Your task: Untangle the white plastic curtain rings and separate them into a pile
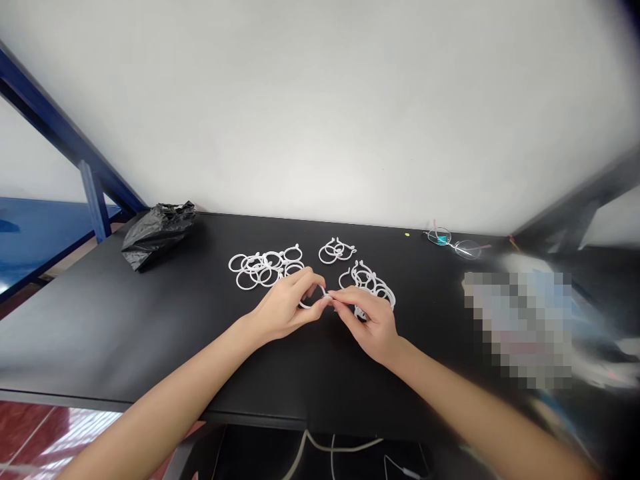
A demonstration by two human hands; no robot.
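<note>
My left hand (285, 305) is closed on a white plastic curtain ring (305, 305), whose curve shows between its thumb and fingers. At the ring's right side, the fingertips of my right hand (370, 320) pinch its small end piece, mostly hidden by the fingers. The two hands meet over the black table. Just behind my left hand lies a loose pile of white rings (261, 268). Another pile of rings (367, 280) sits behind my right hand and is partly covered by it. A few more rings (336, 253) lie together farther back, between the two piles.
A crumpled black plastic bag (159, 232) lies at the back left of the black table (200, 373). Eyeglasses (453, 244) rest at the back right. Nearer on the right is a blurred plastic package (520, 327). A white wall (320, 120) stands behind; cables (340, 449) hang below the front edge.
</note>
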